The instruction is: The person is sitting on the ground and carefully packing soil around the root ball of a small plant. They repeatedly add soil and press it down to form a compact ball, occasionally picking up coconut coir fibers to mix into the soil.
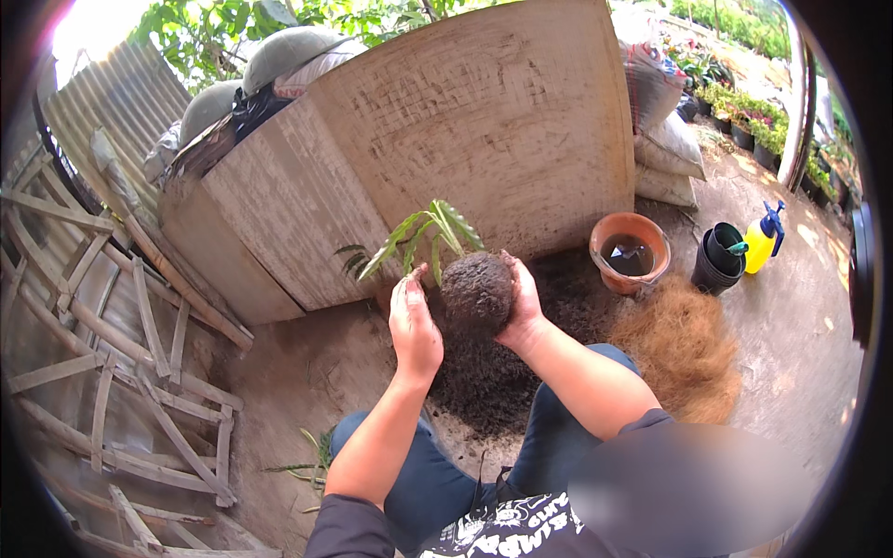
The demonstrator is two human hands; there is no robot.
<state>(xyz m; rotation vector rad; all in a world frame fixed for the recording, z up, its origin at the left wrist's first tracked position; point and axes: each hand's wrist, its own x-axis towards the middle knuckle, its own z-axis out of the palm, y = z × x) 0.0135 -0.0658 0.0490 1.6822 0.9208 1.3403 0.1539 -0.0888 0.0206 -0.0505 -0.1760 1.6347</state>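
A ball of dark soil (477, 293) rests against the palm and fingers of my right hand (522, 300). From it rises a plant with long, wavy-edged green leaves (438, 234), leaning to the left. My left hand (414, 324) is raised beside the ball, soil on its fingertips and a gap between it and the ball. It holds nothing that I can see. Beneath both hands a heap of loose dark soil (481, 390) spreads over the ground between my knees. Another small dark-leaved plant (354, 258) shows behind my left hand, its base partly hidden.
To the right are a terracotta-coloured pot of water (628, 254), brown fibre (680, 349), stacked black pots (718, 258) and a yellow spray bottle (762, 240). Boards (481, 125) stand ahead. Wooden frames (139, 390) lean at left; cut leaves (307, 460) lie near my left knee.
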